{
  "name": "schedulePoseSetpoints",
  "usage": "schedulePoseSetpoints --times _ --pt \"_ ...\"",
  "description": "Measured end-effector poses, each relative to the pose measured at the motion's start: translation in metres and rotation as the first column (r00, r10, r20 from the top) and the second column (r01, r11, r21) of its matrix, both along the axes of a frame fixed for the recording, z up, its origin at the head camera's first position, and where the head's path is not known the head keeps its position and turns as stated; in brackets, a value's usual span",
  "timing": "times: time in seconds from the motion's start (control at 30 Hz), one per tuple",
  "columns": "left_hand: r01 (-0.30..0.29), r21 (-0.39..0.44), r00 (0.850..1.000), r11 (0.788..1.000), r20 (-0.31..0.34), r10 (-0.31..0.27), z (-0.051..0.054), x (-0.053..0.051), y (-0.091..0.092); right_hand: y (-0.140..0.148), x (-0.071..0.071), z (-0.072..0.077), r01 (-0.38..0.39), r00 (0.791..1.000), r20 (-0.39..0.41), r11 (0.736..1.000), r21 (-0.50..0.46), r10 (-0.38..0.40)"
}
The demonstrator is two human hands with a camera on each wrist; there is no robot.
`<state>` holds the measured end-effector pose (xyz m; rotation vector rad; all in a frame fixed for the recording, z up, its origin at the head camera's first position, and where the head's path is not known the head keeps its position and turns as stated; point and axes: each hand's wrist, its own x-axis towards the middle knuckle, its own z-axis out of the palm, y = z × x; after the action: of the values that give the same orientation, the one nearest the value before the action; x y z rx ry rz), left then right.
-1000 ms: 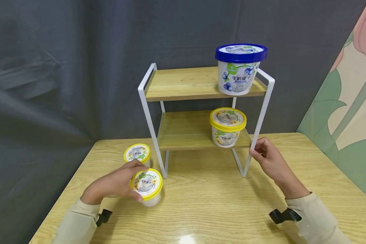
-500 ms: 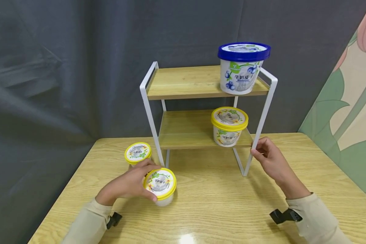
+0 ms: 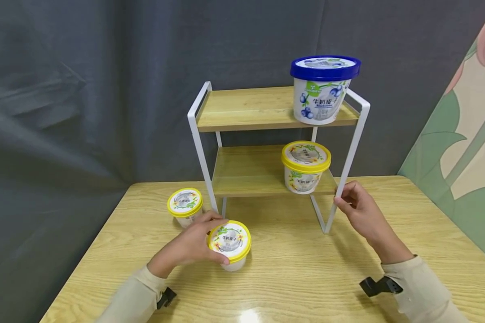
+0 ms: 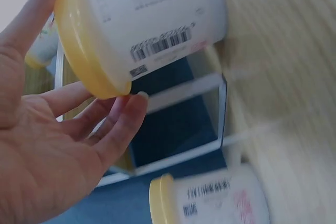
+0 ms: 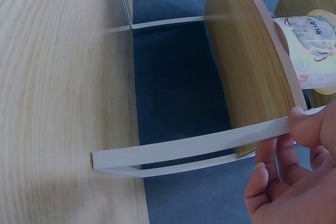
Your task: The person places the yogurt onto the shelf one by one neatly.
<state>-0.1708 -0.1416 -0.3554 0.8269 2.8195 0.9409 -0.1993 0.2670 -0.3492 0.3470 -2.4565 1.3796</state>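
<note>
My left hand (image 3: 198,242) grips a white tub with a yellow lid (image 3: 231,241) by its rim, in front of the rack's left leg. In the left wrist view the barcode side of this held tub (image 4: 152,19) shows, thumb and fingers at its lid. A second yellow-lidded tub (image 3: 185,204) stands on the table behind that hand. At the right, my right hand (image 3: 361,213) pinches the white metal leg of the two-tier rack (image 3: 242,116). The right wrist view shows the thumb on the front of this leg (image 5: 210,141) and the fingers behind it.
A blue-lidded blueberry tub (image 3: 323,92) stands at the right of the top shelf. Below it, another yellow-lidded tub (image 3: 306,168) sits on the lower shelf's right side. A dark curtain (image 3: 85,89) hangs behind the wooden table (image 3: 291,287).
My left hand has carried the yellow-lidded tub to the right, away from the one left standing. My right hand keeps its hold on the rack leg.
</note>
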Motion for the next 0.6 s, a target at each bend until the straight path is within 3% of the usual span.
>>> schedulePoseSetpoints --times 0.2,0.33,0.47,0.6 --pt "0.058 0.006 0.998 0.998 -0.013 -0.057 -0.003 -0.005 0.015 0.0 -0.002 -0.002 -0.005 1.0 0.011 1.0 0.003 0.005" --pt "0.058 0.014 0.998 0.998 -0.03 -0.057 -0.005 -0.006 0.021 0.0 -0.002 -0.003 -0.009 1.0 0.005 1.0 0.001 0.009" --pt "0.026 0.05 1.0 0.998 0.008 -0.027 -0.005 -0.007 0.025 0.0 -0.002 -0.002 -0.002 1.0 -0.014 1.0 -0.006 0.002" --pt "0.017 0.133 0.995 0.991 0.091 -0.03 -0.009 -0.008 0.028 0.001 -0.001 -0.003 -0.005 1.0 -0.014 1.0 -0.013 0.005"
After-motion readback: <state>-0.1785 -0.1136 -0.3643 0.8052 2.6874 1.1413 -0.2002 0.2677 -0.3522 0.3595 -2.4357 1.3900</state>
